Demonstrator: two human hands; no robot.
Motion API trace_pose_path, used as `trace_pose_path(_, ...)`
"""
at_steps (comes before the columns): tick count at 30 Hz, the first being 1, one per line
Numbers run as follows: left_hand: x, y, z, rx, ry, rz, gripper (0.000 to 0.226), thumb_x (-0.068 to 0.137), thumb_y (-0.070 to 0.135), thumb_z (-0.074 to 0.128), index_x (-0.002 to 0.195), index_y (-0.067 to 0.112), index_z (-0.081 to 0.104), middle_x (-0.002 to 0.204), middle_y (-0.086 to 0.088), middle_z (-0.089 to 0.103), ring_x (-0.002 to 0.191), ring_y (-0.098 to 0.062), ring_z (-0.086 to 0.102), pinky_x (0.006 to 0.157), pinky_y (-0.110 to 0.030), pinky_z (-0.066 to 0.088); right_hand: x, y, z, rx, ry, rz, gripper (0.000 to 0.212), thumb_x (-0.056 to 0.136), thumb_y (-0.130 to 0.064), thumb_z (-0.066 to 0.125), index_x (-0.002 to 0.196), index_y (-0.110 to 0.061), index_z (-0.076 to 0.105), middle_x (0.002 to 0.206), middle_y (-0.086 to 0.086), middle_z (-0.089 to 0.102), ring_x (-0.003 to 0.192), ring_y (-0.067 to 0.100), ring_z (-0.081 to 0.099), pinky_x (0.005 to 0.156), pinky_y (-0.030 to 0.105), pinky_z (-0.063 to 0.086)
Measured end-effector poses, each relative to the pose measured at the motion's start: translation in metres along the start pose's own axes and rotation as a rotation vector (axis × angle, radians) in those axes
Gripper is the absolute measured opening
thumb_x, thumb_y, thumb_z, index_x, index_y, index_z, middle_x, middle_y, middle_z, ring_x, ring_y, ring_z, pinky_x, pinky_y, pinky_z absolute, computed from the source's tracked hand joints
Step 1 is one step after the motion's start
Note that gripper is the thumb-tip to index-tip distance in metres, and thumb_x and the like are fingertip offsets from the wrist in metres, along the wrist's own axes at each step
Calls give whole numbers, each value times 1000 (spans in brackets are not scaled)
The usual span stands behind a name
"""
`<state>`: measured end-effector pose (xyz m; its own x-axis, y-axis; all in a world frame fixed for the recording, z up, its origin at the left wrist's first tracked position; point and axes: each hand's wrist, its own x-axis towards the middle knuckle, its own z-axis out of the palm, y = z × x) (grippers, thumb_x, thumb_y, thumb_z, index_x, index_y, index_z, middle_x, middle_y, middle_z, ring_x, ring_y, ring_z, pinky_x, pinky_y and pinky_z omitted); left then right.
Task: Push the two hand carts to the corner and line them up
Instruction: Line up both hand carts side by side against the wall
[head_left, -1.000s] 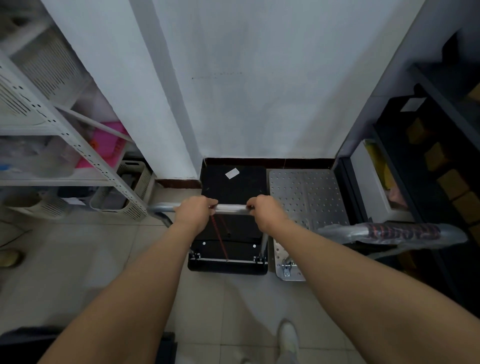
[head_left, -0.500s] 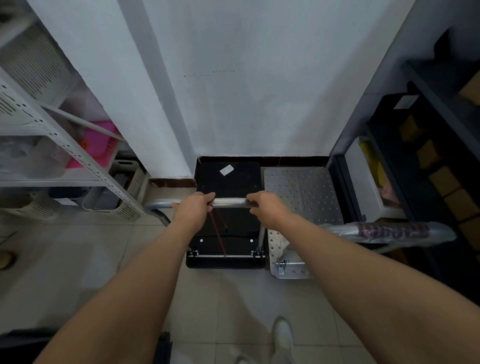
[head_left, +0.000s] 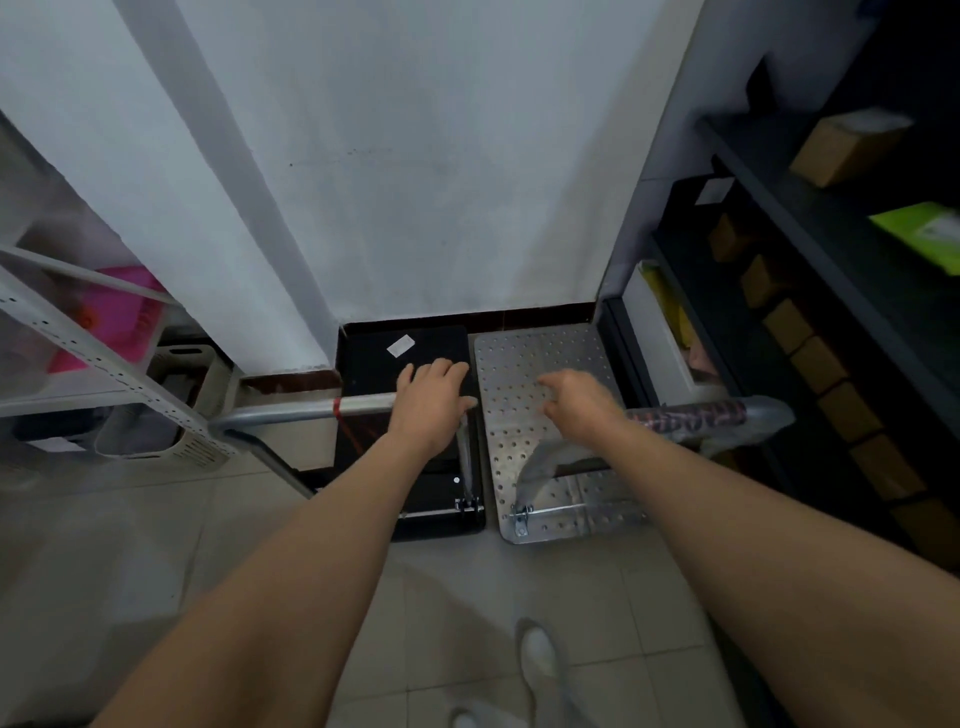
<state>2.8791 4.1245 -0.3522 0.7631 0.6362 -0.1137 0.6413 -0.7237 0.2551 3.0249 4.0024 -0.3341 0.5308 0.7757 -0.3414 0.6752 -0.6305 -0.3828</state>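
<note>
Standing side by side against the white wall (head_left: 415, 182), the black hand cart (head_left: 374, 364) and the perforated silver hand cart (head_left: 540, 348) fill the corner between a white rack (head_left: 78, 353) and dark shelves (head_left: 810, 218) holding cardboard boxes (head_left: 841, 150), their near edges roughly level on the tiled floor (head_left: 156, 545). The left hand (head_left: 434, 400) is over the black cart's steel handle bar (head_left: 311, 410), its grip slack with fingers spread and clasping nothing. The right hand (head_left: 582, 402) hovers above the silver deck, grip loose and empty, near that cart's plastic-wrapped handle (head_left: 696, 415).
</note>
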Motion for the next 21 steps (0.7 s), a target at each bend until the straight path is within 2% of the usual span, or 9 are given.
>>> trace_pose_path(6, 9, 67, 12, -70, -130, 136, 48, 97, 30, 48, 142, 19, 39, 141, -4, 45, 133, -23, 39, 117, -41, 11, -17, 61, -24, -51, -11, 100, 44, 95, -21, 55, 138, -16, 47, 136, 13, 51, 120, 30, 51, 99, 41, 46)
trace_pose_path(12, 18, 135, 25, -105, -263, 116, 50, 96, 33, 51, 142, 18, 39, 146, -5, 42, 135, -23, 38, 117, -41, 10, -22, 115, -48, -87, -59, 73, 39, 91, -23, 60, 129, -18, 55, 123, 10, 57, 113, 27, 52, 97, 45, 46)
trace_pose_path(15, 22, 163, 39, -84, -302, 85, 48, 95, 30, 53, 141, 20, 42, 144, -5, 44, 133, -24, 40, 117, -41, 10, -24, 148, -56, -121, -95, 66, 28, 90, -27, 60, 118, -20, 60, 112, 8, 61, 102, 25, 55, 91, 43, 50)
trace_pose_path(21, 34, 185, 63, -67, -242, -22, 24, 94, 20, 52, 115, 27, 61, 109, -2, 65, 111, -23, 57, 114, -42, 14, -15, 186, -65, -130, -100, 32, 25, 91, -13, 57, 115, -20, 63, 108, 7, 63, 99, 24, 59, 84, 36, 52)
